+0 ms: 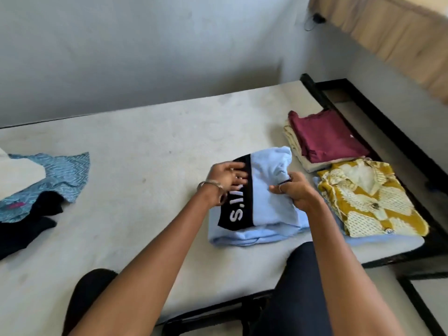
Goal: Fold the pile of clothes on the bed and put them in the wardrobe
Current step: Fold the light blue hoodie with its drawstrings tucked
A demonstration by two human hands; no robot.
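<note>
1. Both forearms reached from the bottom of the view out over the bed (150, 146), with the person's dark-trousered knees just beneath them.
2. On the left hand (226, 177) the fingers lay nearly straight, spread flat across the black band of the light blue sweatshirt (257, 202), pressing rather than gripping. A bangle circled that wrist.
3. On the right hand (294, 190) the fingers were curled, pinching a bunched fold of blue cloth on the sweatshirt's right side.
4. The sweatshirt itself lay partly folded on the bed, white lettering showing on its black band, its near edge already doubled.
5. Just right of the sweatshirt sat a folded yellow patterned shirt (368, 200), touching or nearly touching it. Beyond that, further right and back, lay a maroon top (327, 137) on a cream garment (297, 147).
6. Well left of the sweatshirt, the unfolded pile (36, 187) waited: blue patterned cloth, something white and something black.
7. To finish this fold well, the flat left hand would probably best stay as an anchor while the right tucks the bunched cloth under and smooths it outward, so the bundle ends up square.
8. No wardrobe was visible.
</note>
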